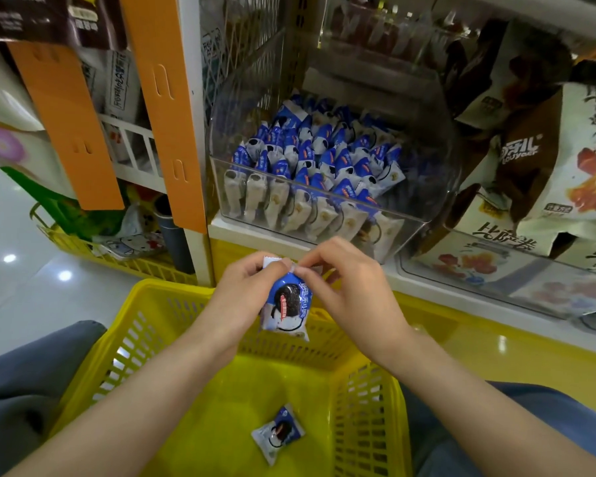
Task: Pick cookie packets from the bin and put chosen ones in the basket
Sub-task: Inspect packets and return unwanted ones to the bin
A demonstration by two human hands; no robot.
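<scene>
Bare forearms, no sleeves, blue-grey trousers [31, 383] on both legs

Held packet [287, 306] top edge hidden by fingertips [283, 266]; print unreadable.

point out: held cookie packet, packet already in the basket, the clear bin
held cookie packet [287, 304], head view, on the printed cookie on its front.
packet in the basket [278, 432], head view, on its middle.
clear bin [327, 197], head view, on its front wall's top rim.
</scene>
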